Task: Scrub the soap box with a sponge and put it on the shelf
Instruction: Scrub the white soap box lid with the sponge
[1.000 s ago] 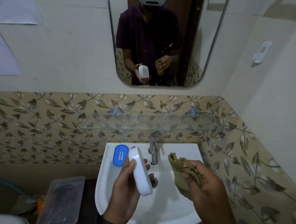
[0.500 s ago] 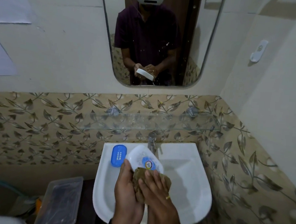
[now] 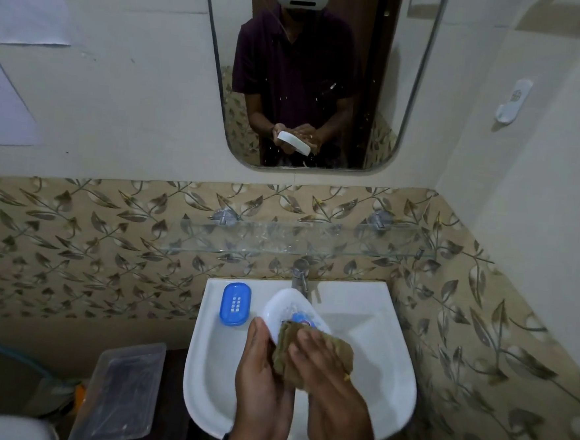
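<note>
My left hand (image 3: 264,376) cups the white soap box (image 3: 284,310) over the sink (image 3: 389,350); my right hand (image 3: 326,370) presses the sponge (image 3: 310,353) onto it. Scrubbing is underway; the glass shelf (image 3: 294,242) waits.

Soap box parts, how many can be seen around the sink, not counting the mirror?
2. A blue part lies on the sink rim, left of the tap. A white part is held over the basin, with the sponge pressed on it.
</note>
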The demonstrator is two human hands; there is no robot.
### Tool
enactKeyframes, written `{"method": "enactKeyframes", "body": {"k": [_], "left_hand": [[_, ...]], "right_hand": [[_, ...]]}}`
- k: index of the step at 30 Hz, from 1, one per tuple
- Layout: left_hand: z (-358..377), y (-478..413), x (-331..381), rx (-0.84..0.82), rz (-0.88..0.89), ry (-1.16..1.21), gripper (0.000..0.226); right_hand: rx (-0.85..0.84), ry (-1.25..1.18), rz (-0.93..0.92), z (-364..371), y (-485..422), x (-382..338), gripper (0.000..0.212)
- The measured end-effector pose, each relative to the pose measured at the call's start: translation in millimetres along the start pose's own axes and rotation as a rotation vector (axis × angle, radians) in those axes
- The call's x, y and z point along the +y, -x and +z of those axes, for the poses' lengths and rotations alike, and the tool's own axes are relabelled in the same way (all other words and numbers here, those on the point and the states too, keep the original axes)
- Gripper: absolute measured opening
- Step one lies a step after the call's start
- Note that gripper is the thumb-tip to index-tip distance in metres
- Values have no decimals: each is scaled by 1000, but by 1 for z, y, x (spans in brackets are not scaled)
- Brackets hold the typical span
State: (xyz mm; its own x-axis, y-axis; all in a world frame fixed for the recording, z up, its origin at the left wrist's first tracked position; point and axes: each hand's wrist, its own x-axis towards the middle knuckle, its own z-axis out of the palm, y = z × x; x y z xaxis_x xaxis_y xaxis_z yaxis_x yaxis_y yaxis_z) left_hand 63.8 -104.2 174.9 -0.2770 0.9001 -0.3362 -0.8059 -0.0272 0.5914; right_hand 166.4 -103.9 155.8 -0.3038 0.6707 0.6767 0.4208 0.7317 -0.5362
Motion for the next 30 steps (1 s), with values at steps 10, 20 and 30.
{"method": "enactKeyframes", "body": {"k": [10, 20, 30], "left_hand": [[1, 0, -11, -71, 45, 35, 45], [3, 0, -17, -49, -10, 139, 54], [-5, 5, -6, -119, -43, 51, 56]], "right_hand": [[-95, -70, 109, -7, -34, -24, 32], [-31, -158, 360, -14, -38, -1, 45], [-146, -3, -108, -12, 6, 20, 42]]}}
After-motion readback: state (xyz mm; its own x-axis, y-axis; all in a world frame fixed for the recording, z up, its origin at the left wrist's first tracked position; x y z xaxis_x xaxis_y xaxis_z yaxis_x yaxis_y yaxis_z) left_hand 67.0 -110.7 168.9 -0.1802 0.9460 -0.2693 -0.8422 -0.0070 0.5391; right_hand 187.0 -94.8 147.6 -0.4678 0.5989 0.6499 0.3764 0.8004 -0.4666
